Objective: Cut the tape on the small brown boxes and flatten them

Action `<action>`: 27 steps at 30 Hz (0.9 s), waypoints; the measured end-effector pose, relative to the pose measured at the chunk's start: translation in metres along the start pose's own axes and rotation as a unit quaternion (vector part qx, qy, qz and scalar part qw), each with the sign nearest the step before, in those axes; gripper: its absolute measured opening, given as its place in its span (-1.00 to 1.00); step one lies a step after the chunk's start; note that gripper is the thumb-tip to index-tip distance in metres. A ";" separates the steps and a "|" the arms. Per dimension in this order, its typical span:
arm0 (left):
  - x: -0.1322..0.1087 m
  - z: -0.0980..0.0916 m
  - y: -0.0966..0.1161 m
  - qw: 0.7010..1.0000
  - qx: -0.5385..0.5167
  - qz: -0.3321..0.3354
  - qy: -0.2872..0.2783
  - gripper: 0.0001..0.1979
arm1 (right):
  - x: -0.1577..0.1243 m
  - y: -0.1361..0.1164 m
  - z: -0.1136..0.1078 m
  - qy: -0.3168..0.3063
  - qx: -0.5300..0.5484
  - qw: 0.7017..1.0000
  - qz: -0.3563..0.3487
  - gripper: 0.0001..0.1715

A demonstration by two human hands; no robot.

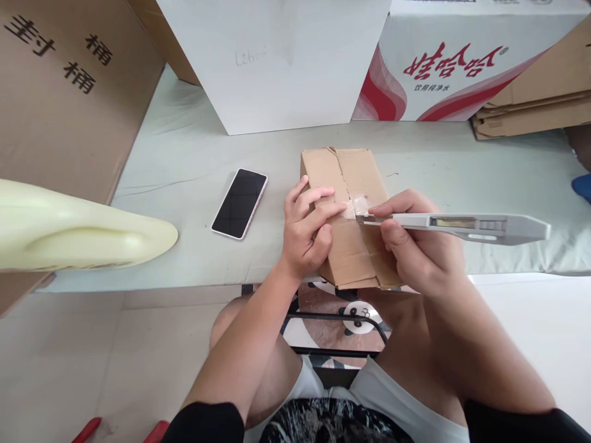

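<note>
A small brown cardboard box (357, 255) lies near the table's front edge, its top seam running lengthwise. Clear tape (361, 204) covers part of that seam and looks wrinkled. My left hand (307, 231) rests on the box's left side and top, fingers apart, with the index fingertip touching the tape. In my right hand (422, 246) is a white utility knife (484, 227), gripped between thumb and fingers. Its handle points right, and its blade end meets the tape at the seam. Whether the blade has gone into the box is hard to tell.
A black-screened phone (240, 203) lies left of the box. Behind stand a white carton (286, 74) and a red-and-white water carton (438, 67). Flattened cardboard (535, 114) is at right. A pale yellow object (87, 227) and large brown carton (69, 123) are at left.
</note>
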State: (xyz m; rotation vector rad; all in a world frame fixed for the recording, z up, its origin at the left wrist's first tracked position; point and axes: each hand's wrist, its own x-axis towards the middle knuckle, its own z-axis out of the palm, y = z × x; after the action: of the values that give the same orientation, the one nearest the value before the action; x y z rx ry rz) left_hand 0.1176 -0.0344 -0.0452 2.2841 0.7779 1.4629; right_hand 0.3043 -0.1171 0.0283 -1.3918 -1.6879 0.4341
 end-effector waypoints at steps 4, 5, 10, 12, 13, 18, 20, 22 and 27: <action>0.000 -0.001 0.000 1.000 -0.007 -0.002 -0.001 -0.59 | -0.001 0.001 0.000 -0.002 0.010 1.000 -0.001 -0.80; 0.000 -0.001 0.000 1.000 -0.008 -0.001 0.001 -0.60 | -0.001 0.000 0.000 -0.002 0.013 1.000 -0.002 -0.80; -0.001 -0.002 -0.002 1.000 -0.001 -0.001 -0.002 -0.58 | -0.001 0.001 0.003 0.011 0.024 0.999 -0.026 -0.83; -0.001 -0.003 -0.003 1.000 0.007 -0.007 -0.010 -0.56 | -0.001 0.003 0.004 0.017 0.026 0.999 -0.030 -0.83; -0.002 -0.004 -0.003 1.000 0.010 -0.010 -0.015 -0.55 | -0.001 0.004 0.004 0.019 0.025 0.999 -0.028 -0.83; -0.002 -0.004 -0.003 1.000 0.004 -0.010 -0.014 -0.55 | -0.001 0.004 0.006 0.041 0.007 0.999 -0.029 -0.80; -0.001 -0.004 -0.003 1.000 0.003 -0.011 -0.013 -0.55 | -0.001 0.003 0.006 0.044 0.001 0.998 -0.036 -0.84; -0.001 -0.004 -0.002 1.000 0.004 -0.011 -0.011 -0.56 | 0.000 0.003 0.006 0.041 0.001 0.998 -0.041 -0.86; -0.001 -0.004 -0.002 1.000 -0.008 0.002 -0.002 -0.59 | -0.002 0.008 0.005 0.017 0.025 0.999 -0.034 -0.83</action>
State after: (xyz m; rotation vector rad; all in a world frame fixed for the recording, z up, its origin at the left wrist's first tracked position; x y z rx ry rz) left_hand 0.1133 -0.0331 -0.0457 2.2771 0.7571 1.4604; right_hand 0.3056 -0.1148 0.0191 -1.2950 -1.6807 0.4104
